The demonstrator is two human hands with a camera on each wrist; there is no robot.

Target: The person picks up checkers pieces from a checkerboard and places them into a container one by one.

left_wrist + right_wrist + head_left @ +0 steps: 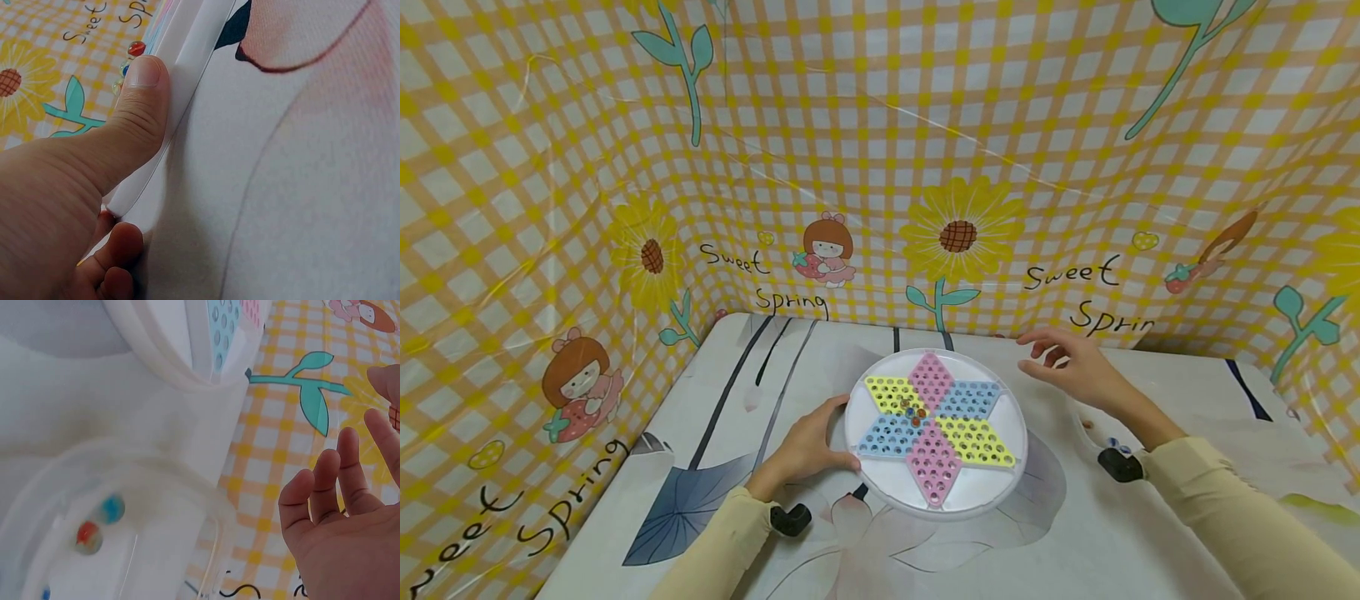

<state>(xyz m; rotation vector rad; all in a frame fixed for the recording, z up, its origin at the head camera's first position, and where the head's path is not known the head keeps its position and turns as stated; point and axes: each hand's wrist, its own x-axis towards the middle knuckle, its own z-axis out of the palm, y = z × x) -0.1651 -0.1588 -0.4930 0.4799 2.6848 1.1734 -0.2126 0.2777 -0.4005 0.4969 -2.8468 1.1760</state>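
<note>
A round white Chinese checkers board (887, 483) with a pink, blue and yellow star of holes lies on the table. Several marbles (916, 415) sit near the star's middle. My left hand (805, 446) holds the board's left rim, the thumb along its side wall in the left wrist view and other fingers partly hidden. To the right of the board, my right hand (1071, 367) is raised with loosely bent fingers and nothing visible in it. Below the right forearm stands a clear plastic container (169, 465) with a blue marble (112, 508) and a red-and-clear marble (89, 538).
The table (745, 575) has a printed lotus-pattern cover. A yellow checked sheet (880, 125) with sunflowers hangs behind and at the sides. A black wrist camera (792, 521) is strapped to the left wrist, another camera (1120, 465) to the right one.
</note>
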